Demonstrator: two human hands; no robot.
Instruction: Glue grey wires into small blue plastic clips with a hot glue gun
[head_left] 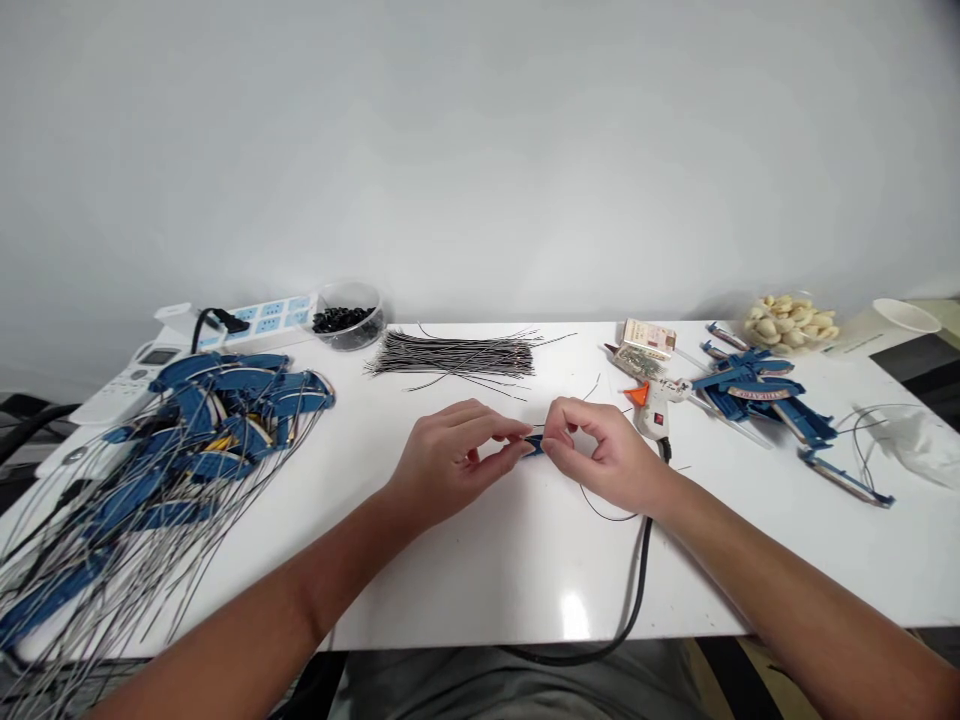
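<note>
My left hand pinches a small blue plastic piece, mostly hidden by my fingers, over the middle of the white table. Close against it on the right, my right hand has thumb and forefinger pressed together at the other end of the piece. Thin dark wire curves out below my right hand, and fine wire ends stick up behind it. Whether the fingertips grip the wire or the piece is hard to make out. Behind my hands lies a bundle of cut dark wires.
Blue curved pieces with long wires pile up at left, beside a power strip and a tub of black bits. At right are a glue gun with its cable, more blue pieces, pale shells and a paper cup.
</note>
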